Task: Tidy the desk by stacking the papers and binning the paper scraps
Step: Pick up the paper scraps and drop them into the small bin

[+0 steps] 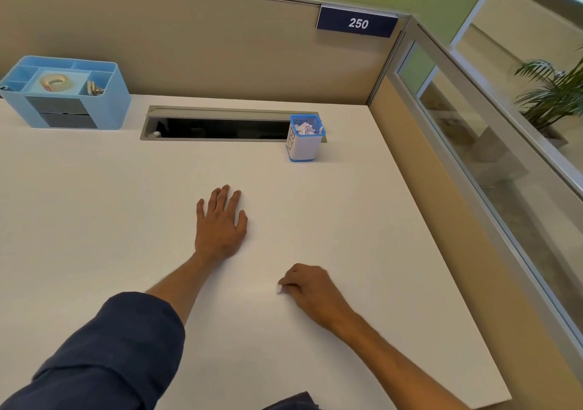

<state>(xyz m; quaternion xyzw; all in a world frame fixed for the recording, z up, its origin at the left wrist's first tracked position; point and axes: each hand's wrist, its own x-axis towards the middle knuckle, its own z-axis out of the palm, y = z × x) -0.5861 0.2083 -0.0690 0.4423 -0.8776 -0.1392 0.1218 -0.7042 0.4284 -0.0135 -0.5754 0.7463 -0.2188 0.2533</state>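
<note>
The white desk [94,220] is big. A blue organizer [67,94] sits at its far left corner. A little blue-rimmed bin [304,140] full of paper scraps [305,129] stands near the far edge. My left hand [219,220] lies flat in the middle, fingers straight. My right hand [310,286] is curled, pinching a tiny white scrap [279,289] nearer me.

Left hand [220,220] flat; right hand [310,289] curled, seemingly pinching

"250" in white on the dark blue sign [357,23], partition top edge. Bin [304,138] side label: lettering sideways, not legible.
</note>
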